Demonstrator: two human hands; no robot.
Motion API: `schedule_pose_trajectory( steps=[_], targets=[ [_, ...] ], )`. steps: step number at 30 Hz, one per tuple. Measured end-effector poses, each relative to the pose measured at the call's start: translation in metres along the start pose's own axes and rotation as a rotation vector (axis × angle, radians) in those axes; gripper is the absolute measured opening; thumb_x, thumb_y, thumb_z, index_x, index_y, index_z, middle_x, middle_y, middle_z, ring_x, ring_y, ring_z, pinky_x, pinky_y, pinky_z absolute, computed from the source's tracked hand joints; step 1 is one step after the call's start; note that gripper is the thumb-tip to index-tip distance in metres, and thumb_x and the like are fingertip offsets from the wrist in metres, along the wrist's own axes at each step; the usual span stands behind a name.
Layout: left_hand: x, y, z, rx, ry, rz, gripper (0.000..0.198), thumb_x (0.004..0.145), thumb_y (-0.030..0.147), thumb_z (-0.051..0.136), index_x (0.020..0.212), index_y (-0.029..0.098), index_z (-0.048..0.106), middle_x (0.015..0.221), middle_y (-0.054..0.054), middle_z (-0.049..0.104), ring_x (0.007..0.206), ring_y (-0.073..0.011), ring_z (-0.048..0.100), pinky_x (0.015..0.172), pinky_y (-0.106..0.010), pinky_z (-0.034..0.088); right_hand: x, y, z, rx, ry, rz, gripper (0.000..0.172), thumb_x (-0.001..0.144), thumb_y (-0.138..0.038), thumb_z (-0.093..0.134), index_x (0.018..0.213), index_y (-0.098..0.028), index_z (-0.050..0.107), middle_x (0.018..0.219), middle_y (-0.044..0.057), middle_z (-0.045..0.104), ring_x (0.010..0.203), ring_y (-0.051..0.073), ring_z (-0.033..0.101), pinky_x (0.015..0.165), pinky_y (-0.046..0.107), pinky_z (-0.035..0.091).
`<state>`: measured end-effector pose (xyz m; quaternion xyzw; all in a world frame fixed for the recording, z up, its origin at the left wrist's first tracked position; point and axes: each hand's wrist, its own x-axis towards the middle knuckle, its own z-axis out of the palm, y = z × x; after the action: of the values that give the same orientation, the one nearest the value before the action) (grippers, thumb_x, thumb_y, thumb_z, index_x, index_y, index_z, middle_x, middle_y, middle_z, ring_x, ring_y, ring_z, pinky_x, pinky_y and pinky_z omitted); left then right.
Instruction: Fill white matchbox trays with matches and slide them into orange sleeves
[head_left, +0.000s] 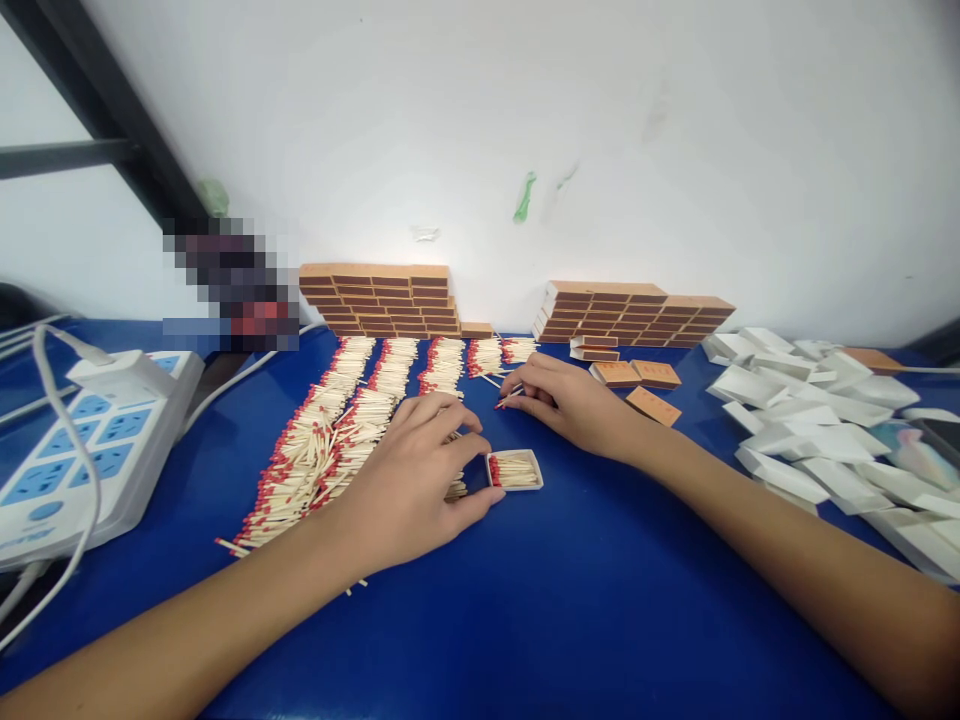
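Note:
My left hand point(420, 475) rests on the blue table point(585, 610) with curled fingers, its thumb and fingertips touching the left end of a small white tray point(515, 469) filled with red-tipped matches. My right hand point(574, 402) lies beyond the tray, fingers pinched on a few loose matches point(510, 398). Long rows of matches point(352, 420) lie spread out to the left of both hands.
Two stacks of orange matchbox sleeves point(382, 300) point(630, 314) stand against the white wall. Loose sleeves point(637, 378) lie near my right hand. A heap of empty white trays point(825, 430) fills the right side. A white power strip point(82, 440) with cables sits at left.

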<state>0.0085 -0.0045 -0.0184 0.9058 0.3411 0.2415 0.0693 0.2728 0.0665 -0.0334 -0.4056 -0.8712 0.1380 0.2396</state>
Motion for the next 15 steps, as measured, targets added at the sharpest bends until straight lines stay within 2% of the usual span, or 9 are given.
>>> schedule_pose_trajectory(
  steps=[3, 7, 15],
  targets=[
    [0.0, 0.0, -0.001, 0.0, -0.001, 0.004, 0.024, 0.096, 0.04, 0.075, 0.11, 0.021, 0.075, 0.123, -0.009, 0.07, 0.125, -0.0301, 0.058, 0.11, -0.053, 0.046, -0.004, 0.002, -0.006, -0.016, -0.007, 0.029, 0.016, 0.105, -0.036, 0.059, 0.11, -0.024, 0.068, 0.096, 0.004, 0.06, 0.078, 0.019, 0.057, 0.071, 0.032, 0.045],
    [-0.001, -0.001, -0.001, -0.003, -0.004, 0.005, 0.024, 0.095, 0.041, 0.075, 0.109, 0.021, 0.075, 0.123, -0.009, 0.07, 0.125, -0.0302, 0.057, 0.111, -0.053, 0.046, -0.009, 0.007, -0.013, -0.025, -0.037, 0.082, 0.015, 0.105, -0.033, 0.056, 0.099, -0.022, 0.065, 0.093, 0.005, 0.06, 0.08, 0.02, 0.057, 0.072, 0.033, 0.045],
    [0.0, 0.0, -0.001, -0.008, -0.002, 0.001, 0.024, 0.096, 0.04, 0.074, 0.11, 0.021, 0.076, 0.123, -0.009, 0.07, 0.125, -0.0302, 0.058, 0.111, -0.054, 0.045, -0.011, 0.006, -0.013, -0.03, -0.045, 0.08, 0.019, 0.106, -0.035, 0.051, 0.095, -0.023, 0.06, 0.092, 0.006, 0.062, 0.079, 0.021, 0.057, 0.071, 0.033, 0.045]
  ],
)
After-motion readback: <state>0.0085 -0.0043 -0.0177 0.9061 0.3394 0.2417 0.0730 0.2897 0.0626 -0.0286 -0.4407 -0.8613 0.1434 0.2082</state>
